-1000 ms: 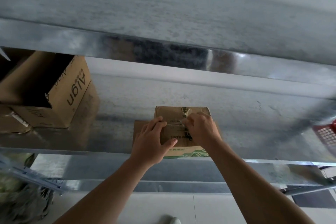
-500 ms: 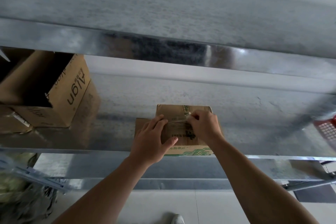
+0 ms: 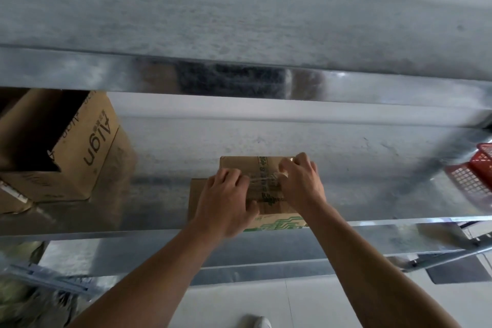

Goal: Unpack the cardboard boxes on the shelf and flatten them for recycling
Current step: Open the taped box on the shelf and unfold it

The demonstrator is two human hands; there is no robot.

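tape peel on small box (image 3: 239,168), centre of frame, at the front edge of the metal shelf (image 3: 372,184)
left hand (image 3: 226,202): grip clamped over the box top. right hand (image 3: 303,184): grip pinching the tape (image 3: 262,180). suggest pulling low along the seam and pressing down with the left so the box doesn't slide off. align box (image 3: 80,146) at left, well apart.

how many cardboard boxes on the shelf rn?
3: small taped box, centre; open Align box, left; third box cut off at left edge. More may be hidden.
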